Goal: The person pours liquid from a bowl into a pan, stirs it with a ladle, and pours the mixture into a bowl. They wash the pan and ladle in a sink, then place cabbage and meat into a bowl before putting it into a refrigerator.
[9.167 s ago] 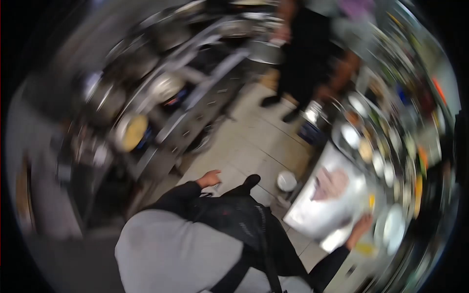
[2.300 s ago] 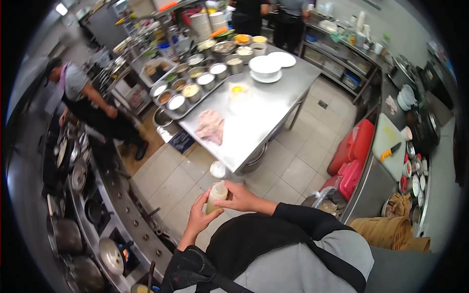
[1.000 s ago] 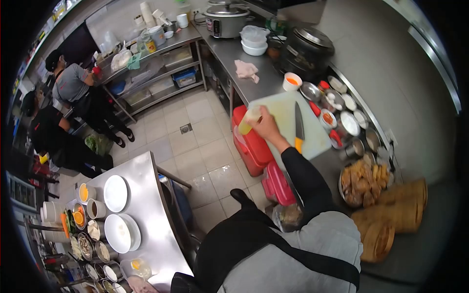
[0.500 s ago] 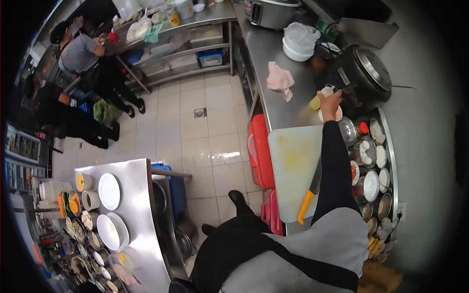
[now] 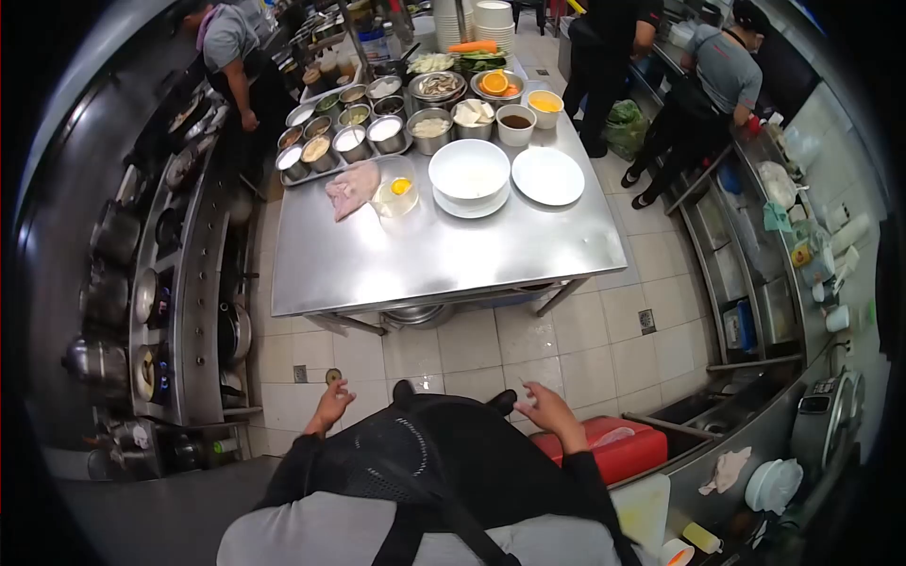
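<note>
Both of my hands hang in the air in front of the black apron. My left hand [image 5: 330,407] has its fingers apart and holds nothing that I can see. A small round brass-coloured disc [image 5: 333,375] appears just past its fingertips, seemingly on the floor. My right hand [image 5: 550,413] is loosely spread and looks bare, close to the red container [image 5: 613,451]. Ahead of me is a steel table [image 5: 434,259]. Along it are a pink cloth [image 5: 353,190], a clear bowl with an egg yolk [image 5: 400,186], a white bowl [image 5: 468,168] and a white plate [image 5: 548,175].
Metal tubs of ingredients [image 5: 431,127] crowd the table's far side. A stove line [image 5: 193,274] runs along the left. On the right counter are a cutting board [image 5: 644,509], a yellow squeeze bottle [image 5: 701,538] and a cloth [image 5: 725,470]. Co-workers [image 5: 722,80] stand farther off.
My view has swung from the side counter to the steel table. My right hand has let go of the yellow squeeze bottle, which now lies on the counter. My left hand has come into view.
</note>
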A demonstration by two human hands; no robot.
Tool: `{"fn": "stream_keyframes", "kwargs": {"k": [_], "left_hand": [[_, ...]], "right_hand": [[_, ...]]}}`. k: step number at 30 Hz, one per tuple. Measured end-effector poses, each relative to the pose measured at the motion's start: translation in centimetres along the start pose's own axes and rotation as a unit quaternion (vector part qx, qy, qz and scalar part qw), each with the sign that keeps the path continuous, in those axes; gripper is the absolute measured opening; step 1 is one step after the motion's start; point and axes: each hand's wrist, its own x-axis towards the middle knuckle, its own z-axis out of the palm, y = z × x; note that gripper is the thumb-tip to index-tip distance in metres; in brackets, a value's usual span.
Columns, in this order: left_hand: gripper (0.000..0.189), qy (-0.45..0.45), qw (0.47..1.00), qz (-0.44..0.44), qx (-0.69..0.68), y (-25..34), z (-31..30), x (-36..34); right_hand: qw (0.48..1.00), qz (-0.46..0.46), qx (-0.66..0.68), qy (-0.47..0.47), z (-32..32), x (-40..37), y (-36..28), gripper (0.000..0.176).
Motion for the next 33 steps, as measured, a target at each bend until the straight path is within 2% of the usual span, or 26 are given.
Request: {"fn": "stream_keyframes", "kwargs": {"k": [3,5,7,9,10,11,12,13,14,15,16,17,19,20,21,22,23,25,26,27,29,31,33], "left_hand": [[0.059,0.016,1.0,-0.02,-0.017,-5.3,-0.3,-4.7],[0.062,0.013,0.993,-0.074,-0.096,-18.2,0.2,-4.0],[0.062,0.036,0.989,-0.103,-0.096,-23.4,-0.3,-5.8],[0.061,0.071,0.982,-0.141,-0.103,-25.8,-1.0,-7.5],[0.06,0.07,0.984,-0.159,-0.04,-25.7,-1.5,-7.8],[0.058,0.076,0.979,-0.19,0.017,-24.6,-2.9,-8.3],[0.056,0.039,0.992,-0.112,0.047,-25.5,-4.4,-8.0],[0.054,0.005,0.996,-0.035,0.079,-26.0,-6.0,-7.9],[0.053,0.09,0.989,-0.108,-0.04,-25.6,-7.0,-7.8],[0.053,0.167,0.958,-0.171,-0.159,-24.8,-7.5,-7.7],[0.053,0.195,0.945,-0.188,-0.184,-24.2,-8.4,-7.7],[0.053,0.214,0.934,-0.189,-0.215,-23.6,-9.8,-7.9],[0.053,0.248,0.917,-0.192,-0.246,-23.3,-12.3,-8.4],[0.054,0.263,0.908,-0.208,-0.249,-23.5,-13.1,-8.2],[0.055,0.275,0.9,-0.224,-0.253,-24.0,-13.7,-8.0],[0.055,0.28,0.887,-0.245,-0.273,-25.7,-13.9,-7.5],[0.055,0.286,0.881,-0.252,-0.28,-26.8,-14.0,-7.3],[0.057,0.246,0.895,-0.273,-0.254,-29.2,-14.3,-7.0],[0.056,0.203,0.949,-0.223,-0.088,-32.3,-13.9,-6.1],[0.056,0.207,0.948,-0.225,-0.086,-35.6,-14.0,-5.0],[0.055,0.139,0.908,-0.301,-0.255,-34.4,-17.2,-5.6],[0.048,0.175,0.899,-0.301,-0.266,-33.5,-21.5,-5.9],[0.041,0.171,0.957,-0.227,-0.066,-34.8,-25.7,-5.1]], "right_hand": [[0.986,-0.129,-0.102,-0.027,-0.7,6.3,-5.8,0.04],[0.968,-0.162,-0.19,0.008,-0.5,11.8,-10.8,0.034],[0.952,-0.253,-0.152,0.084,-0.1,18.5,-16.2,0.03],[0.892,-0.286,-0.181,0.299,1.4,25.4,-19.0,0.032],[0.894,-0.252,-0.27,0.254,1.0,27.2,-20.1,0.026],[0.76,-0.316,-0.518,0.234,0.2,33.4,-15.5,0.021],[0.829,-0.226,-0.483,0.17,0.4,31.9,-19.2,0.018],[0.848,-0.274,-0.362,0.274,0.4,38.6,-12.1,0.019],[0.793,-0.289,-0.42,0.334,0.7,38.9,-12.2,0.029],[0.824,-0.237,-0.387,0.339,1.0,37.2,-14.7,0.046],[0.848,-0.189,-0.387,0.309,0.9,36.2,-16.3,0.058],[0.866,-0.168,-0.385,0.272,0.8,35.4,-17.5,0.061],[0.876,-0.15,-0.35,0.294,1.6,34.2,-19.2,0.06],[0.861,-0.209,-0.323,0.334,2.7,33.4,-20.7,0.054],[0.849,-0.219,-0.298,0.377,5.0,31.1,-25.8,0.048],[0.809,-0.294,-0.273,0.43,7.3,30.3,-28.7,0.041],[0.81,-0.303,-0.274,0.42,10.1,29.2,-32.5,0.041],[0.867,-0.308,-0.158,0.358,16.4,28.1,-40.5,0.034],[0.84,-0.419,-0.115,0.323,19.8,29.1,-43.6,0.031],[0.868,-0.428,-0.092,0.235,22.4,29.8,-47.0,0.029],[0.876,-0.457,-0.087,0.127,27.5,33.3,-51.7,0.024],[0.901,-0.431,-0.047,0.013,32.8,35.3,-57.8,0.021],[0.898,-0.423,-0.065,-0.106,38.5,37.6,-62.5,0.025]]}}
